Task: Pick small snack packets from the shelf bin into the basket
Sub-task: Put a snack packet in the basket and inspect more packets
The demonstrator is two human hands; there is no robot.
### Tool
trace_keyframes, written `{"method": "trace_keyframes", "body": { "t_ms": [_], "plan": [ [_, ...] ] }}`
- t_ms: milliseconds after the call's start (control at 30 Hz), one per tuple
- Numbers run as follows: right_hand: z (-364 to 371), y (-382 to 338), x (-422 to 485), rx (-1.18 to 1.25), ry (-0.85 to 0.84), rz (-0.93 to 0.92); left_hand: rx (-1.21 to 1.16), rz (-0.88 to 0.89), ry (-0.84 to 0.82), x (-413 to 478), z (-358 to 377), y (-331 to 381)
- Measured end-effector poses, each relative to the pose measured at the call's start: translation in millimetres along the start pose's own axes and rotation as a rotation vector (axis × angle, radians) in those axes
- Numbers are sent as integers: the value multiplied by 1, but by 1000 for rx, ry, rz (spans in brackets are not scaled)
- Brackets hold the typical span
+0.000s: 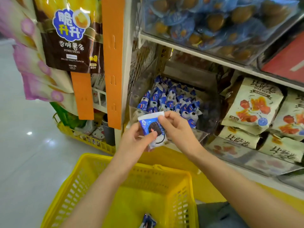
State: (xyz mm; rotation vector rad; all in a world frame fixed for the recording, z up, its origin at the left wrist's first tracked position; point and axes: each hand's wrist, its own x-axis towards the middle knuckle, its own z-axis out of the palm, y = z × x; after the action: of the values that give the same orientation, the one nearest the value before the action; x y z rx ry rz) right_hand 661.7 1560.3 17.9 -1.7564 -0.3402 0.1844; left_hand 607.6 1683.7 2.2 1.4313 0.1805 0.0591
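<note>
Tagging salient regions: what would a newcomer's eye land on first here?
At centre, the left hand and right hand together pinch one blue-and-white snack packet, just in front of the clear shelf bin heaped with more of them. Below, the bright yellow basket fills the foreground, with a lone packet lying at its bottom.

In front of the clear plastic shelf bin we hold a small blue-and-white snack packet, printed with a dark sandwich cookie and tilted. Our right hand pinches its crimped white top edge and our left hand grips its lower part. A heap of matching blue packets fills the bin's floor. Directly below, the yellow perforated plastic basket holds one such packet on its bottom.
</note>
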Motion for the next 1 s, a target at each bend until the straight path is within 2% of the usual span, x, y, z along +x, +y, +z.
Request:
{"method": "trace_keyframes", "body": {
  "t_ms": [133, 333, 433, 533, 633, 700, 800, 933, 1000],
  "plan": [
    [12, 15, -15, 0, -23, 55, 142, -29, 8, -16, -9, -18],
    [21, 31, -25, 25, -99, 123, 75, 26, 147, -18, -12, -32],
    [21, 33, -28, -178, -90, -13, 136, 47, 185, -17, -13, -34],
    [19, 30, -32, -474, -49, -252, 155, 26, 181, -16, -12, -35],
    [14, 27, -34, -774, -47, -492, 92, -50, 151, -14, -9, -36],
    [10, 27, -35, -865, -40, -579, 30, -103, 136, -13, -7, -35],
    [9, 27, -36, -711, -3, -464, -16, -127, 113, -13, -5, -35],
    [5, 31, -30, -363, 140, -142, -21, -166, 57, -17, -2, -38],
    [0, 31, -26, -165, 160, 23, -28, -155, 102, -18, 0, -39]
  ]
}}
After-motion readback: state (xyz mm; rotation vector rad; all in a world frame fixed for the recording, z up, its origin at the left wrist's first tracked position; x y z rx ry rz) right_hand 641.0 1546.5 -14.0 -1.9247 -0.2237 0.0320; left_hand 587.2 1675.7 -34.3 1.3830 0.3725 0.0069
